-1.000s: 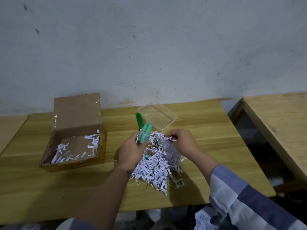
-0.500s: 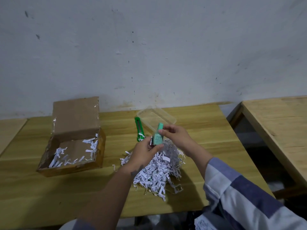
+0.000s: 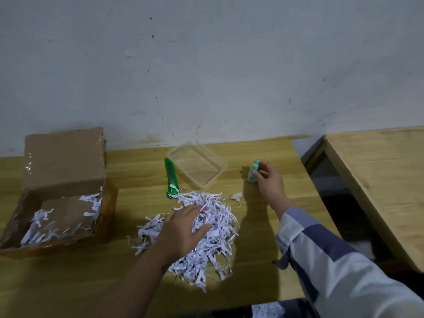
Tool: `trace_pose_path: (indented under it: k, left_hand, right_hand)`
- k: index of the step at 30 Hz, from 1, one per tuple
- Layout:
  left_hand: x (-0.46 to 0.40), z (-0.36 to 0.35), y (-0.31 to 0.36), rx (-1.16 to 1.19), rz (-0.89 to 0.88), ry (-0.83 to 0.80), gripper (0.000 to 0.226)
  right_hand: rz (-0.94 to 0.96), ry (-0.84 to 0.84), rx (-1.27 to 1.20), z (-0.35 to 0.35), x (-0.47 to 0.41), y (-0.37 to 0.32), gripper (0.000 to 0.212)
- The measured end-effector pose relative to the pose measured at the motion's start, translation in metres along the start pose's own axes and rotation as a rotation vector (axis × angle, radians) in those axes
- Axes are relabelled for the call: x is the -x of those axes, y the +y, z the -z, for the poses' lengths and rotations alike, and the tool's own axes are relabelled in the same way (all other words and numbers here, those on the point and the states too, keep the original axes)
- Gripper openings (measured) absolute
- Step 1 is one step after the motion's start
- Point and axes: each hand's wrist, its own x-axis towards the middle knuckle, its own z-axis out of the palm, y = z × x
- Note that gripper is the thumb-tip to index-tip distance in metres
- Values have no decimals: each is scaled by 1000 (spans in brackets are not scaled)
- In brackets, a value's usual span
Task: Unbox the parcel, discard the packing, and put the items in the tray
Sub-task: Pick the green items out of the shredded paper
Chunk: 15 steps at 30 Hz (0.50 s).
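Observation:
A heap of white shredded paper (image 3: 213,237) lies in the middle of the wooden table (image 3: 263,267). My left hand (image 3: 181,228) rests flat on the heap with its fingers spread. My right hand (image 3: 268,180) pinches a small green bottle (image 3: 253,172) that stands on the table to the right of the clear plastic tray (image 3: 218,165). The tray holds nothing. The opened cardboard box (image 3: 62,191) sits at the left with a few paper shreds inside.
A green utility knife (image 3: 171,177) lies just left of the tray, its near end touching the shreds. A second wooden table (image 3: 385,180) stands at the right across a dark gap. A grey wall runs behind the tables.
My right hand carried the green bottle from above the heap to the table right of the tray. My left hand let go of it and dropped onto the shredded paper.

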Motion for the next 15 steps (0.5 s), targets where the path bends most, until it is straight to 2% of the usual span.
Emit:
trace_pose_path:
  k: [6, 11, 15]
  left_hand:
    - [-2, -5, -2, 8, -70, 77, 66]
    - [0, 3, 6, 16, -25, 76, 70]
    - [2, 16, 15, 19, 23, 53, 73]
  right_hand:
    - [36, -15, -37, -6, -4, 11, 47]
    - [-57, -31, 43, -2, 9, 8, 75]
    - [-99, 43, 127, -5, 31, 13, 82]
